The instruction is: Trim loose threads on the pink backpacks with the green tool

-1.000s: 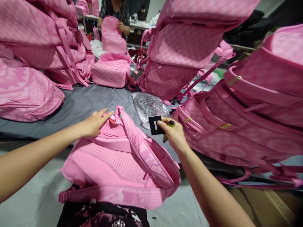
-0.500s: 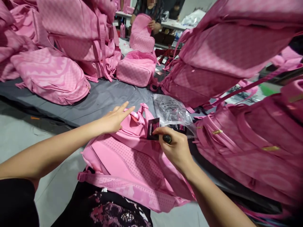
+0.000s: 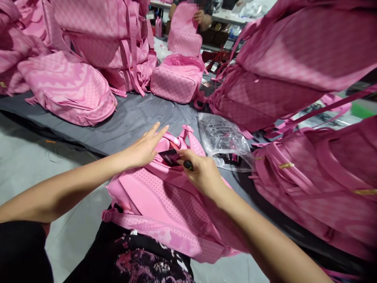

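A pink backpack (image 3: 159, 192) lies in front of me, its dotted back panel facing up, partly over my lap. My left hand (image 3: 144, 151) rests at its top beside the carry handle (image 3: 172, 138), fingers stretched out. My right hand (image 3: 203, 171) is closed, pinching a dark hang tag (image 3: 169, 157) over the backpack's top edge. A short black handle end (image 3: 188, 165) with a bit of green pokes out of the same fist; the rest of that tool is hidden. Right of the backpack's top lies a clear plastic bag (image 3: 224, 137) with dark tags in it.
On the grey-covered table (image 3: 132, 114) lies a patterned pink backpack (image 3: 70, 86); a smaller pink bag (image 3: 176, 80) stands farther back. Tall piles of pink backpacks rise at left (image 3: 94, 23) and right (image 3: 282, 67). Across the table a person's hand (image 3: 199, 16) touches another backpack.
My right hand has moved left with the hang tag, which now tilts flatter near my left hand's fingers. My left hand stays at the backpack's top. The view has shifted slightly.
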Demonstrator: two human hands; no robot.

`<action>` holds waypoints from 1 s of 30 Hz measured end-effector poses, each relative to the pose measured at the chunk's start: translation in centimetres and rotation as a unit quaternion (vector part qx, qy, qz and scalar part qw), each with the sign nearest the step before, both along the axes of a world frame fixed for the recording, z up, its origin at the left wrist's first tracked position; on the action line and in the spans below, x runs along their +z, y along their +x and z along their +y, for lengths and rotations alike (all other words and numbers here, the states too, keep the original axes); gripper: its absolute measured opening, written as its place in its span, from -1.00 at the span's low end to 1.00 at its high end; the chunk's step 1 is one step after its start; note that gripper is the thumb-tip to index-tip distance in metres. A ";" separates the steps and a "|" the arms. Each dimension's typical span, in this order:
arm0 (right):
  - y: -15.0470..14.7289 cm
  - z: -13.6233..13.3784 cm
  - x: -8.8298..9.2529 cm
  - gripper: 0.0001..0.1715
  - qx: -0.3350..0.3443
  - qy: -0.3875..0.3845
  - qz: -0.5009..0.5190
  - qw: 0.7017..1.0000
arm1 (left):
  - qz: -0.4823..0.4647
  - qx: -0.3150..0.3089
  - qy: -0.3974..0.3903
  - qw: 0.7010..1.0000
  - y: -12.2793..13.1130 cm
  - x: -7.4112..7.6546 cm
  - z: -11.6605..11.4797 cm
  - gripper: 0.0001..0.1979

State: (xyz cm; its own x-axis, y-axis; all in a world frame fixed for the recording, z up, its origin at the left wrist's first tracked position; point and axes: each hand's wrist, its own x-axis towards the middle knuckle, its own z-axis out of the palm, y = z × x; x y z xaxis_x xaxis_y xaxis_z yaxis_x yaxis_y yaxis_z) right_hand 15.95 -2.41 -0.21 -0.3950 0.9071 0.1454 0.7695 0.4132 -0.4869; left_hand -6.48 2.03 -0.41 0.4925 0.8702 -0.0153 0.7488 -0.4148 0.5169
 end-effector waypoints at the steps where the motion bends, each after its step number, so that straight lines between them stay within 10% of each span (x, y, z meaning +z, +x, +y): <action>1: -0.3 0.1 0.1 -0.62 0.006 -0.021 -0.044 0.999 | -0.028 0.007 0.010 1.000 -0.3 -0.3 -0.3 -0.20; 16: -5.5 2.3 1.6 -0.71 0.163 -0.102 -0.329 0.925 | -0.153 0.079 0.011 0.985 -3.3 -4.7 -4.6 -0.16; 23: -6.3 1.3 1.5 -0.75 0.075 -0.037 -0.288 0.954 | -0.142 0.071 0.056 0.986 -3.5 -6.0 -4.7 0.04; 30: -9.0 3.2 0.9 -0.75 0.178 -0.027 -0.209 0.961 | -0.148 0.061 0.071 0.985 -3.9 -6.6 -4.7 0.12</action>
State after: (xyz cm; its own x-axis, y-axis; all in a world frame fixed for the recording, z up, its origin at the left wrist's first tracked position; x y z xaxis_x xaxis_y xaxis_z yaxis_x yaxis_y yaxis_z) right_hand 6.91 0.78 0.70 -0.6954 0.7055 -0.1366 0.7172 0.6693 -0.1942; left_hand -10.40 -2.69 -7.03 0.3493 0.9061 0.2389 0.6232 -0.4150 0.6629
